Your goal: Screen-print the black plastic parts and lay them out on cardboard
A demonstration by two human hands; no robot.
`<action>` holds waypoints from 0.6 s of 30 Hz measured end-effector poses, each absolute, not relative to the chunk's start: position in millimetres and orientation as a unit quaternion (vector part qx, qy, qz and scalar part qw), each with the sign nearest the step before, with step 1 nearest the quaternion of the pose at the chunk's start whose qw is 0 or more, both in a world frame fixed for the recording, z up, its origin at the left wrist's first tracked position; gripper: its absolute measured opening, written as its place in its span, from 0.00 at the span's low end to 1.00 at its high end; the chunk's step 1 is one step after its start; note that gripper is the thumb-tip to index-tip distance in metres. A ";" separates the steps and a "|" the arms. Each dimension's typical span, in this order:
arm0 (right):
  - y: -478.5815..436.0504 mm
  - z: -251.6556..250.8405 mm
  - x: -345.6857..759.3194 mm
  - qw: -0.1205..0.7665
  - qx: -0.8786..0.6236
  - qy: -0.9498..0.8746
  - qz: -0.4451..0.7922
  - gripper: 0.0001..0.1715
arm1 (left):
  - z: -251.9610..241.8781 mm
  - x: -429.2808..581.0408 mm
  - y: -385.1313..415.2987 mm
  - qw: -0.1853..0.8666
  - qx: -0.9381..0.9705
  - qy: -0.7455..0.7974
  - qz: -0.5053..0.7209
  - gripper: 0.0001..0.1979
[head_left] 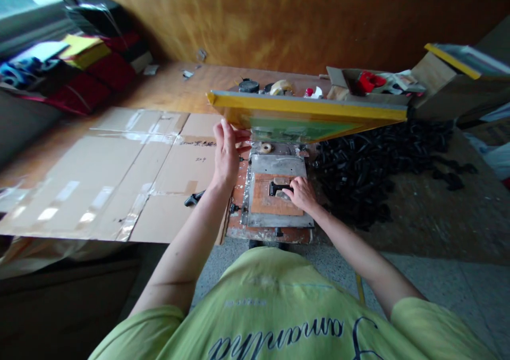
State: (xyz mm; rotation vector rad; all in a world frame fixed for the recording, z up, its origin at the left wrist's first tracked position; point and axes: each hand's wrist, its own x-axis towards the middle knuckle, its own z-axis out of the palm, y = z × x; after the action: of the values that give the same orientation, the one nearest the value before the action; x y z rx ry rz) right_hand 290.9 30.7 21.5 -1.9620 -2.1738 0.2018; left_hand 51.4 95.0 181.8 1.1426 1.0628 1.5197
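Observation:
My left hand (226,155) is raised at the left end of a yellow-edged screen frame (311,105), which is tilted up over the bench. Its fingers are stretched out and apart, close to the frame's lower left side; I cannot tell whether they touch it. My right hand (303,194) pinches one end of a small black plastic part (274,189). That part lies on a pale block in the middle of a wooden board (263,207), which rests on a grey metal plate (279,164). A roll of tape (266,147) lies behind the plate.
A large heap of black plastic parts (358,163) spreads to the right. Flattened cardboard (159,163) covers the left side, with one black part (194,198) on it. Behind the frame stand a dark round container (249,86) and an open carton (338,83). Red boxes (107,75) are stacked far left.

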 end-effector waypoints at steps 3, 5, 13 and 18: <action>21.2 32.3 261.1 0.096 -0.701 -0.704 0.061 0.15 | 146.5 64.5 50.2 0.544 0.428 0.484 0.536 0.28; 12.8 41.9 243.2 0.139 -0.712 -0.686 0.057 0.14 | 115.6 74.3 12.2 0.676 0.400 0.504 0.359 0.29; 3.6 43.3 257.3 0.198 -0.556 -0.798 0.124 0.10 | 42.8 19.6 -9.5 0.659 0.253 0.584 0.400 0.21; 46.8 24.1 373.2 -0.029 -0.817 -0.566 0.108 0.16 | 0.3 -105.0 18.0 0.430 0.281 0.802 0.305 0.16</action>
State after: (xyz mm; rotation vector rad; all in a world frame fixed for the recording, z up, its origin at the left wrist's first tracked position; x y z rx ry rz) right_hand 373.2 46.8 24.1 -2.6132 -1.8126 0.3451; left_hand -105.0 18.0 0.3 0.7004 2.0010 0.7618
